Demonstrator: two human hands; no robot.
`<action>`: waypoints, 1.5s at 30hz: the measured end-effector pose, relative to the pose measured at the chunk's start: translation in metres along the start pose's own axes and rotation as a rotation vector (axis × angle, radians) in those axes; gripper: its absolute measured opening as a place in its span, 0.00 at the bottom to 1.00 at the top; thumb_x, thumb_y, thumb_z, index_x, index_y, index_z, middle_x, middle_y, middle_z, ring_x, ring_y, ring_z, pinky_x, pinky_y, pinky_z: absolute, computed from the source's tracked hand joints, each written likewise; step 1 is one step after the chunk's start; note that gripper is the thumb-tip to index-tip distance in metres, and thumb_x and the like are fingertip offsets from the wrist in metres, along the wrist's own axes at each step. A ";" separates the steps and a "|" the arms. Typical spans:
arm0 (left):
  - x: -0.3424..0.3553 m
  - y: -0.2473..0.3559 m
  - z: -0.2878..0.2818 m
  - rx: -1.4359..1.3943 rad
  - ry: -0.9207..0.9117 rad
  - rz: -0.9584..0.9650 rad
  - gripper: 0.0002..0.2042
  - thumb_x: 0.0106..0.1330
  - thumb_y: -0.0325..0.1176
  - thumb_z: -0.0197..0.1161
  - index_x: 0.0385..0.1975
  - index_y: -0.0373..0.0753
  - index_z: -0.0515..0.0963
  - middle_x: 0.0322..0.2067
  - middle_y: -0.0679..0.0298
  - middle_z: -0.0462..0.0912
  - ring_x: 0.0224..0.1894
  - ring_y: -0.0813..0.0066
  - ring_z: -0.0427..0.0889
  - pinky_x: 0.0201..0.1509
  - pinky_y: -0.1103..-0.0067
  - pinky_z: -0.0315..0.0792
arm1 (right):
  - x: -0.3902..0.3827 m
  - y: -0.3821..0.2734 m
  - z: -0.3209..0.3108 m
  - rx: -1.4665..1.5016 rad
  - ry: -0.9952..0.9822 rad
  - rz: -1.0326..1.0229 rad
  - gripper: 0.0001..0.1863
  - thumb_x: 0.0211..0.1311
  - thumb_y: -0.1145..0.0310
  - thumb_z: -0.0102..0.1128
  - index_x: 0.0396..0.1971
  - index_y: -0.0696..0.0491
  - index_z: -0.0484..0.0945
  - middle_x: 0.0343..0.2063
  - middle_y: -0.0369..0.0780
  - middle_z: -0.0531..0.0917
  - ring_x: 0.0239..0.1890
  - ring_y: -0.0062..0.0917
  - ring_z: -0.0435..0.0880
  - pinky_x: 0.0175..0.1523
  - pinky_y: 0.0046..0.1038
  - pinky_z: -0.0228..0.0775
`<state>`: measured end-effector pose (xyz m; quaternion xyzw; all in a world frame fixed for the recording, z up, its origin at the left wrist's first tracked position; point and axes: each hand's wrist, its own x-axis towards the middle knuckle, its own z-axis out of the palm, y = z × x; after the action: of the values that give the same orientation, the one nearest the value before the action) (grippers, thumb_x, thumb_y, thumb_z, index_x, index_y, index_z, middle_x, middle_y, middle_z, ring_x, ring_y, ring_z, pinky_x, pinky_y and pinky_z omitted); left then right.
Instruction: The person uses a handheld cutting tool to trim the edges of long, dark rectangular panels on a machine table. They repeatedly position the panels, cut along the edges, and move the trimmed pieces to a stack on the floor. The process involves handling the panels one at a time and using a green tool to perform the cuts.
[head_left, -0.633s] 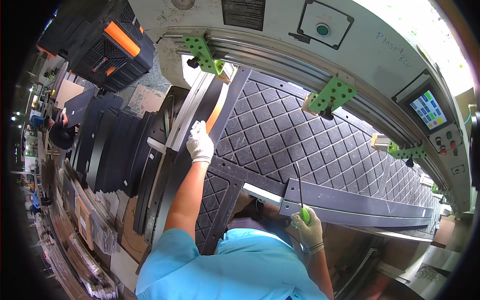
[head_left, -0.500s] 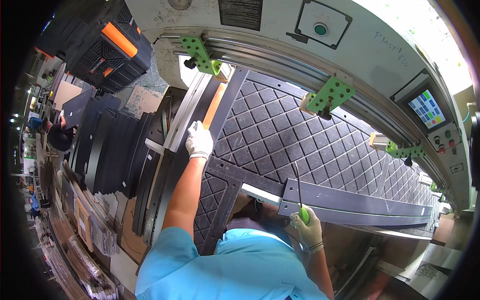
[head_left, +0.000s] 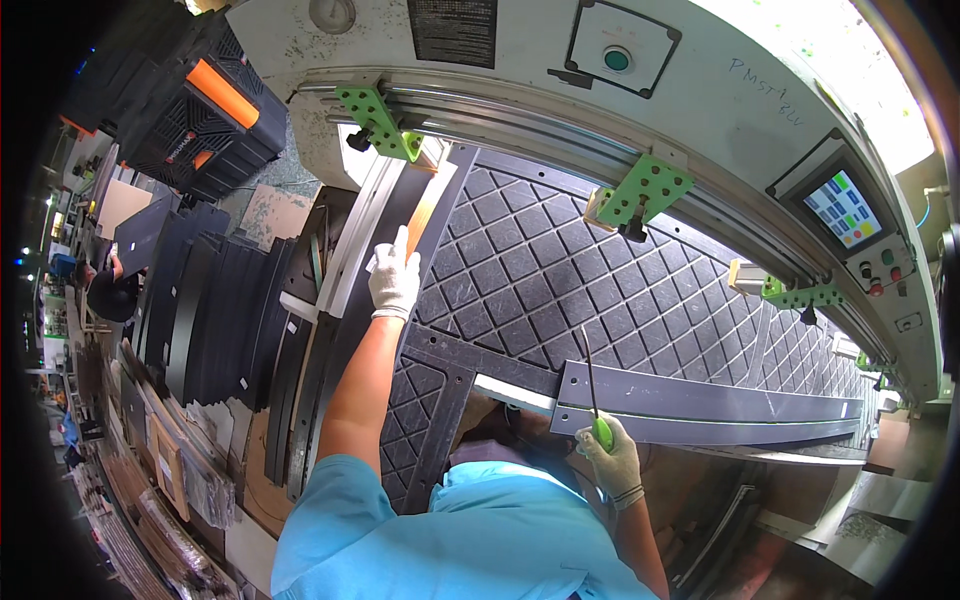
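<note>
My left hand (head_left: pixel 393 281), in a white glove, lies at the near end of an orange-brown strip (head_left: pixel 426 213), with its forefinger stretched along the strip. The strip rests lengthwise on a dark flat panel piece (head_left: pixel 450 190) at the left of the machine bed. My right hand (head_left: pixel 612 462), also gloved, is closed round the green handle of a tool (head_left: pixel 591 375) with a long, thin, dark shaft pointing up and away. Beneath that shaft two long dark grey boards (head_left: pixel 700 400) lie along the bed's near edge. The tool tip's exact shape is too small to tell.
A machine beam with green brackets (head_left: pixel 645 190) spans the far side of the ribbed black bed (head_left: pixel 540 250). A control screen (head_left: pixel 842 208) is at the right. Stacked dark boards (head_left: pixel 225 320) stand at left, near a black-and-orange case (head_left: pixel 205 120). Another person (head_left: pixel 112 290) is far left.
My left hand has drawn slightly nearer along the strip, and its forefinger is now straighter. The view has shifted a little. My right hand keeps its hold on the green-handled tool.
</note>
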<state>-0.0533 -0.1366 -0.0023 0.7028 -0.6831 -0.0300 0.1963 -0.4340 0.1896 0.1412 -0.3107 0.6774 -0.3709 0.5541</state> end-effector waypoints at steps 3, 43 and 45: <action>0.001 -0.004 0.010 0.092 -0.038 -0.039 0.26 0.72 0.42 0.67 0.69 0.50 0.77 0.49 0.53 0.76 0.44 0.50 0.86 0.47 0.59 0.83 | 0.000 0.000 -0.001 -0.008 0.003 -0.004 0.21 0.73 0.71 0.69 0.62 0.59 0.80 0.36 0.34 0.88 0.34 0.13 0.83 0.42 0.21 0.79; 0.082 0.006 0.060 0.178 -0.145 -0.094 0.18 0.76 0.40 0.61 0.63 0.52 0.82 0.46 0.50 0.79 0.50 0.50 0.85 0.50 0.61 0.85 | 0.012 -0.092 0.025 -0.401 0.158 -0.552 0.30 0.72 0.74 0.62 0.72 0.60 0.69 0.35 0.41 0.88 0.32 0.28 0.89 0.41 0.30 0.82; 0.084 0.010 0.058 0.129 -0.140 -0.118 0.18 0.75 0.40 0.61 0.63 0.52 0.82 0.46 0.50 0.79 0.50 0.50 0.85 0.50 0.61 0.85 | 0.022 -0.120 0.029 -0.450 0.200 -0.651 0.31 0.72 0.74 0.61 0.73 0.60 0.68 0.35 0.42 0.88 0.31 0.31 0.90 0.40 0.32 0.82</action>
<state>-0.0757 -0.2321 -0.0338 0.7492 -0.6531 -0.0464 0.1003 -0.4084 0.1030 0.2282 -0.5847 0.6585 -0.3978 0.2572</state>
